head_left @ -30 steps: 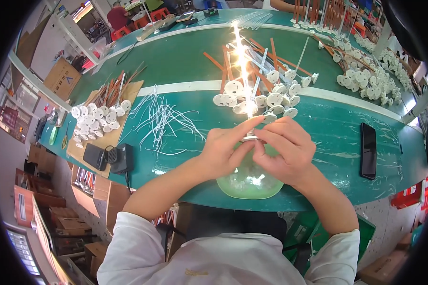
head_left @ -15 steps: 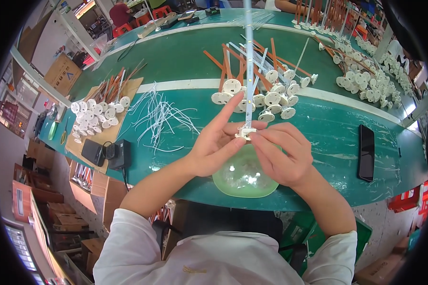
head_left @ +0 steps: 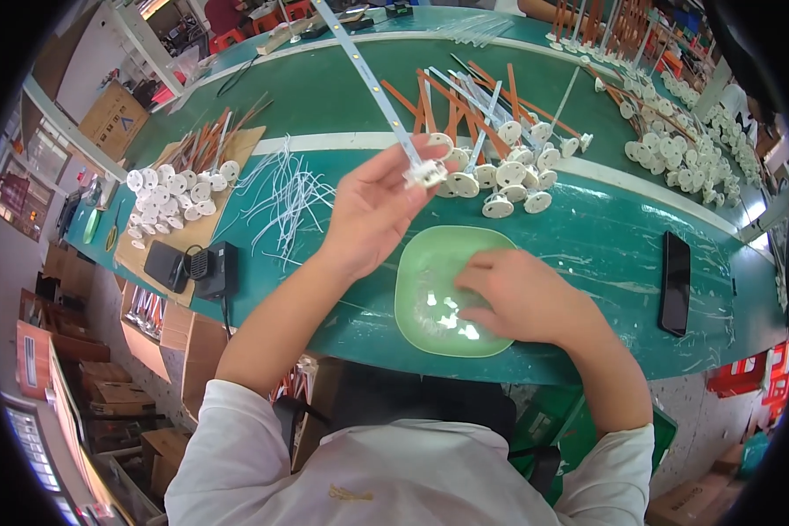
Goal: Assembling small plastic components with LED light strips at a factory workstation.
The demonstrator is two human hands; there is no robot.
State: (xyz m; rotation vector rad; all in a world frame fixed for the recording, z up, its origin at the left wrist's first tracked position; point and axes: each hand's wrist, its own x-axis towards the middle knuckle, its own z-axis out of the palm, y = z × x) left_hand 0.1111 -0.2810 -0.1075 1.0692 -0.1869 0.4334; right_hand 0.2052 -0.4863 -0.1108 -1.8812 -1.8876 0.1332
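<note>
My left hand [head_left: 359, 215] is closed round the white end piece [head_left: 426, 174] of an LED strip [head_left: 373, 83]. The strip is long and narrow, dotted with small yellow chips, and leans up and away to the left. Below and to the right sits a light green square dish [head_left: 443, 247], with small clear or shiny bits at its bottom that are too small to name. Over the dish's right side is my right hand [head_left: 526, 294], fingers bent down into it. Those fingertips are smeared by motion, so whether they hold anything is hidden.
Beyond my hands lies a pile of strips with round white bases [head_left: 504, 175]; another pile [head_left: 171, 193] rests on cardboard at left. White wires [head_left: 289, 197] spread between them. A black power adapter [head_left: 217, 272] is near the left edge, a dark phone [head_left: 675, 285] at right.
My right hand has left the white end piece and dropped into the green dish. My left hand has moved up and left with the strip, which now tilts left.
</note>
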